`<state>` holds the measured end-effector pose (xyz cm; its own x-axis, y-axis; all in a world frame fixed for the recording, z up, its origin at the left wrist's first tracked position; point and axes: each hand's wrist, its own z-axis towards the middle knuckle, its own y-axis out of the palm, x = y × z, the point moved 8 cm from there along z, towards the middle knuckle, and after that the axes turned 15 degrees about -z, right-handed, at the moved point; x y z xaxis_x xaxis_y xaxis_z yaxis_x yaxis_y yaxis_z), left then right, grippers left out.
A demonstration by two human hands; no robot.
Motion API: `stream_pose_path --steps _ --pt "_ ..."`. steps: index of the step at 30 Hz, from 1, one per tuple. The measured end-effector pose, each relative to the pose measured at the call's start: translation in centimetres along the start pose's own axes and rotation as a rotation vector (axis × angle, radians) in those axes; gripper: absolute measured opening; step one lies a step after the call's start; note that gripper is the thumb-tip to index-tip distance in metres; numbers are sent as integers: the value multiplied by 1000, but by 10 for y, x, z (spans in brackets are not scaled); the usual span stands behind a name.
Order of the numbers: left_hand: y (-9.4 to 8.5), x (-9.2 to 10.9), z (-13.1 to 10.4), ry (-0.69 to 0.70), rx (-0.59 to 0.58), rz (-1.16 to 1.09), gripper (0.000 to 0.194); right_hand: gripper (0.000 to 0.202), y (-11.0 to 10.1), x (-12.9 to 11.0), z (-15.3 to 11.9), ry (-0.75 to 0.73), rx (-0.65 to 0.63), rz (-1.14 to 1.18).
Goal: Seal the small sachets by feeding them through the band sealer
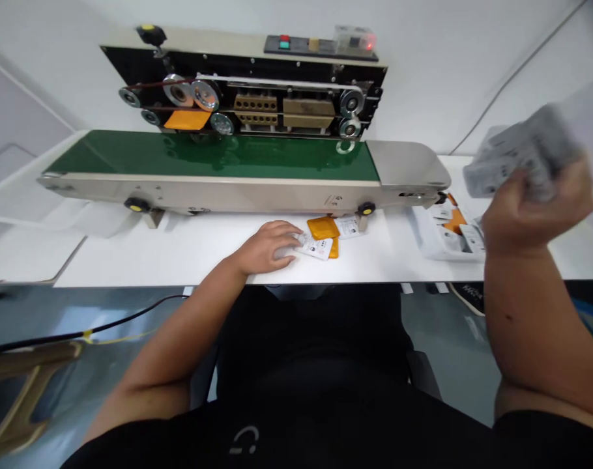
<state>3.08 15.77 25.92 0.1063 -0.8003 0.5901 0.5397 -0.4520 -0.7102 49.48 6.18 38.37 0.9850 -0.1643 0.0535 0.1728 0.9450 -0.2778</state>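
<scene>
Raised at the right, my right hand (538, 205) is closed on a bunch of grey-white printed packets (521, 153), blurred by motion. Below it stands a translucent plastic bin (440, 249) holding more white and orange packets. My left hand (270, 247) rests on the white table, thumb and fingers apart, with its fingertips at the edge of a white printed packet (317, 247). An orange packet (323, 228) overlaps that one, and another white packet (349, 227) lies just to the right. Whether the left fingertips press on the packet is hard to see.
Behind the hands runs a band sealing machine with a green conveyor belt (277, 156). An orange packet (188, 120) sits among its rollers at the left. A control strip (320, 47) with a red light tops it. The table's front edge (228, 284) lies close to my body.
</scene>
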Motion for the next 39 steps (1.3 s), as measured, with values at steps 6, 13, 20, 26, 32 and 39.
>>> stream_pose_path --steps 6,13,20,26,32,39 --pt "0 1 -2 -53 11 -7 67 46 -56 -255 -94 -654 -367 555" --pt "24 -2 -1 -28 -121 23 89 46 4 -270 -145 -375 -779 406" --pt "27 -13 -2 -117 -110 134 73 53 5 -271 -139 -271 -926 493" --pt "19 8 2 48 -11 205 37 46 21 -262 -146 -147 -942 391" --pt "-21 -5 -12 -127 369 231 43 56 25 -256 -149 -118 -870 295" --pt "-31 -14 -27 -252 618 -227 49 29 -7 -243 -121 33 -535 496"
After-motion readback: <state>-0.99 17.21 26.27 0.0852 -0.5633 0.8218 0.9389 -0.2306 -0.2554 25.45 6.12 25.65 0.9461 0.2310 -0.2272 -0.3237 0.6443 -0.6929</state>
